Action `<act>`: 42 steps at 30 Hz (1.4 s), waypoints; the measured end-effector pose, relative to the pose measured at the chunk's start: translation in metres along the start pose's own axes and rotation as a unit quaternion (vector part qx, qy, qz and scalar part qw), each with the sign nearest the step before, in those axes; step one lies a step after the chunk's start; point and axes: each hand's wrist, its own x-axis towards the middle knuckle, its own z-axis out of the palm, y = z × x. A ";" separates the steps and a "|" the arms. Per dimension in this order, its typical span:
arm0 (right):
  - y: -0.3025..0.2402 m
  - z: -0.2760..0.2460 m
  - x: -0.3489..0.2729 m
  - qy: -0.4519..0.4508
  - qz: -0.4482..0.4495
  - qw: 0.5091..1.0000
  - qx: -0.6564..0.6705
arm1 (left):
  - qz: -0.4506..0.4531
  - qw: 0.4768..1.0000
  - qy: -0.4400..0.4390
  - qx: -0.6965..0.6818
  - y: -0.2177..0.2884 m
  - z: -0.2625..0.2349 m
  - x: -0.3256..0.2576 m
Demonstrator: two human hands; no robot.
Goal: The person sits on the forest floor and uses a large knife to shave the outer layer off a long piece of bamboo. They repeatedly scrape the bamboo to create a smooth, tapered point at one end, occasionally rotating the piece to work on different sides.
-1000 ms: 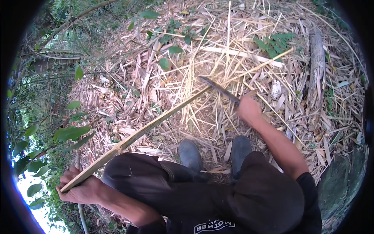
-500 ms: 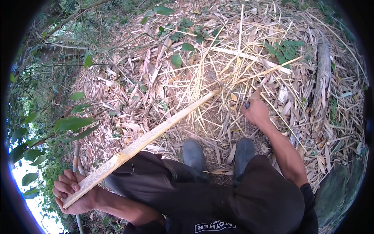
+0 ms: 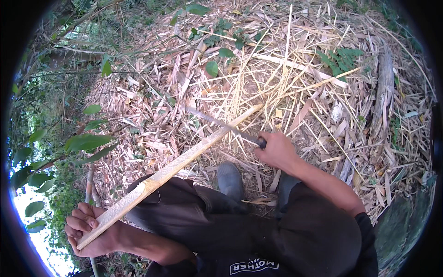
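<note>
A long, pale split bamboo strip (image 3: pixel 173 167) slants across my left thigh, its far end over the ground ahead of my boots. At its near end my left hand (image 3: pixel 90 229) is closed round it. A raised node shows partway along the strip. In my right hand (image 3: pixel 278 150) is the dark handle of a long-bladed knife (image 3: pixel 221 123), held right of the strip. Its blurred blade points left and crosses over the strip near the far end; I cannot tell whether they touch. Thin yellow slivers (image 3: pixel 240 83) lie scattered beyond the strip.
Dry fallen leaves (image 3: pixel 157 106) cover the ground. A weathered log (image 3: pixel 384 87) lies at the right, near a green fern (image 3: pixel 340 60). Leafy branches (image 3: pixel 87 143) reach in from the left. My grey rubber boot (image 3: pixel 230 180) stands below the strip.
My right hand has moved left and nearer to me, bringing the knife blade across the strip. My left hand and the bamboo strip have hardly moved.
</note>
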 end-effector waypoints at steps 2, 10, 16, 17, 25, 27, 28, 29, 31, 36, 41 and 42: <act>0.002 -0.006 0.003 0.008 0.030 0.999 -0.033 | -0.003 1.000 0.001 -0.012 -0.002 0.005 -0.002; 0.010 0.008 -0.007 -0.006 -0.015 0.998 0.066 | 0.010 0.999 -0.009 0.050 -0.003 -0.003 0.001; -0.020 0.003 -0.016 0.046 -0.117 0.992 0.021 | 0.003 0.996 0.058 0.065 -0.011 -0.017 0.006; -0.025 -0.002 -0.027 0.046 -0.137 0.989 0.027 | 0.002 0.997 0.038 0.073 -0.007 -0.012 0.003; -0.008 0.002 -0.004 0.014 -0.014 1.000 0.012 | 0.008 0.994 0.087 0.064 -0.009 0.017 -0.002; -0.022 -0.004 -0.015 0.059 -0.092 0.994 -0.010 | 0.012 0.998 0.042 0.045 -0.008 0.005 0.001; -0.031 -0.009 -0.020 0.067 -0.141 0.988 -0.008 | 0.014 0.999 0.023 0.025 -0.003 0.001 0.001; -0.033 -0.009 -0.027 0.073 -0.187 0.980 -0.005 | 0.013 1.000 0.004 0.005 0.001 -0.004 0.001; -0.014 0.001 -0.015 0.044 -0.104 0.993 0.022 | 0.006 1.000 0.003 0.000 0.004 -0.008 -0.001; 0.039 0.003 0.017 0.030 0.072 0.997 -0.019 | 0.025 0.999 0.016 0.014 0.010 0.022 -0.008; 0.005 -0.002 -0.005 -0.002 0.041 0.999 0.008 | 0.039 0.997 0.007 0.062 0.001 0.015 -0.009; 0.033 0.011 0.005 0.017 0.090 0.996 -0.005 | -0.031 0.997 -0.062 -0.025 0.005 0.000 0.002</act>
